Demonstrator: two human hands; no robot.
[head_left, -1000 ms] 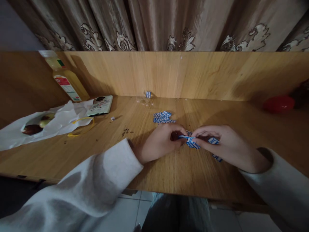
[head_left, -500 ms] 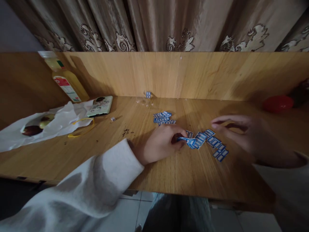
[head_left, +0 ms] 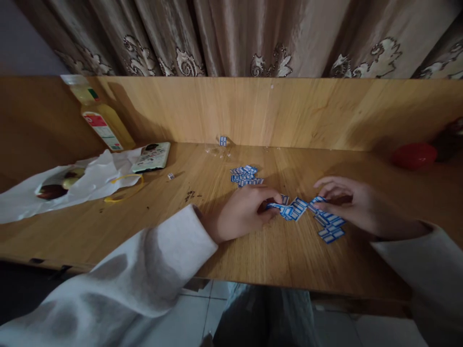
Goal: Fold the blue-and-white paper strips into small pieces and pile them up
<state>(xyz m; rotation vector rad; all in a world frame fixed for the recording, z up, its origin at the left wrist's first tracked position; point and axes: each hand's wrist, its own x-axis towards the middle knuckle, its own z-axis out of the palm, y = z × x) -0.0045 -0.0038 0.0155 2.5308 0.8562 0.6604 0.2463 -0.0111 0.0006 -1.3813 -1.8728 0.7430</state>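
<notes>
Several small blue-and-white cards [head_left: 298, 208] lie overlapped in a row on the wooden table between my hands. My left hand [head_left: 249, 212] pinches cards at the row's left end between thumb and fingers. At the right part, my right hand [head_left: 356, 202] has its thumb and fingertips on a card [head_left: 318, 201], closed around its edge. More cards [head_left: 331, 234] spread below my right fingers. Behind my left hand lies another overlapped pile of the same cards [head_left: 244, 175].
One card [head_left: 223, 141] stands near the back board [head_left: 307, 111]. A small die-like cube [head_left: 171, 176], a phone-like object [head_left: 152, 156], white paper [head_left: 97, 168] with fruit, a yellow loop [head_left: 126, 197] and a bottle [head_left: 104, 123] are at left. A red object [head_left: 414, 156] sits at right.
My right hand has moved left and down onto the right part of the cards and closed on one. Those cards have shifted slightly. My left hand keeps its pinch.
</notes>
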